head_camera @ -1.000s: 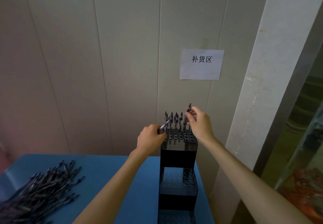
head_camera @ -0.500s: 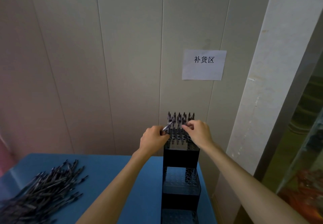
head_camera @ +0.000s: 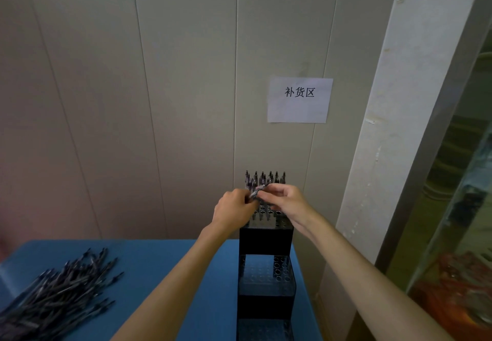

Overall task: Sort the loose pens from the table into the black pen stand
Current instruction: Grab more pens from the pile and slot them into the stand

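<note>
Just begun, at a guess; big heap of loose pens point(head_camera: 53, 295) left on the blue desk point(head_camera: 165, 266); black pen stand point(head_camera: 266, 260) at the right edge, only top tier's back rows filled; lower tiers bare; left hand point(head_camera: 234, 210) grasping one pen point(head_camera: 257, 190); right hand point(head_camera: 287, 202) fingers pinching it too; behind, pale panel wall point(head_camera: 133, 101), paper sign point(head_camera: 299, 99).

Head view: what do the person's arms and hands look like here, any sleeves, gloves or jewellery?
Both forearms are bare up to the frame edge, no sleeves showing. The left hand and right hand wear no gloves; no watch, bracelet or ring is visible, though the light is dim.
</note>
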Tool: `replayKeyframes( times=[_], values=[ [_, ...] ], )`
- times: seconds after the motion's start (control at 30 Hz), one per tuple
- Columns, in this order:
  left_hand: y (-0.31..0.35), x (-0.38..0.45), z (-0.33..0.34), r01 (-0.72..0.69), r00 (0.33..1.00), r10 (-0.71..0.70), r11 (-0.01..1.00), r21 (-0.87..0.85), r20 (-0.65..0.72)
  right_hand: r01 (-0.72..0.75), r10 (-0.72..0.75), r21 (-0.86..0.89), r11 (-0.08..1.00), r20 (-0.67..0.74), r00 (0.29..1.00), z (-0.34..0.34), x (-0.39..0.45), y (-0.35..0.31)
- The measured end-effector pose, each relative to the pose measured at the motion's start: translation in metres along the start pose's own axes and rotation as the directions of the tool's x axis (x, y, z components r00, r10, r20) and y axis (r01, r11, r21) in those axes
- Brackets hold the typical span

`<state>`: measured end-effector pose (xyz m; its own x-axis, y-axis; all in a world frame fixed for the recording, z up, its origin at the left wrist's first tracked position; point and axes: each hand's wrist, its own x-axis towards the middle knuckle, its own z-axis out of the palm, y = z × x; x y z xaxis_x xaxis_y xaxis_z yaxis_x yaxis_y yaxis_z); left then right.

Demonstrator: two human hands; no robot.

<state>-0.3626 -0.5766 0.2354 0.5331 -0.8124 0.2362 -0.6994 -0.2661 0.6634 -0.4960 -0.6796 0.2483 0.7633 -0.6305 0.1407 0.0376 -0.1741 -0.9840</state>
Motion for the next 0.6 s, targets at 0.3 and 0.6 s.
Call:
replayKeyframes(
  times=[0.3,0.6],
  values=[
    [-0.002,-0.009,-0.008,-0.103,0.994,0.109,0.931,0.35,0.004,0.066,-0.012,0.304,0.951,-0.175,0.985,-0.015,0.005,-0.002],
    [-0.021,-0.016,-0.017,-0.211,0.964,0.261,0.857,0.47,-0.044,0.198,-0.31,-0.297,0.934,-0.403,0.861,-0.032,0.023,-0.01]
  ],
)
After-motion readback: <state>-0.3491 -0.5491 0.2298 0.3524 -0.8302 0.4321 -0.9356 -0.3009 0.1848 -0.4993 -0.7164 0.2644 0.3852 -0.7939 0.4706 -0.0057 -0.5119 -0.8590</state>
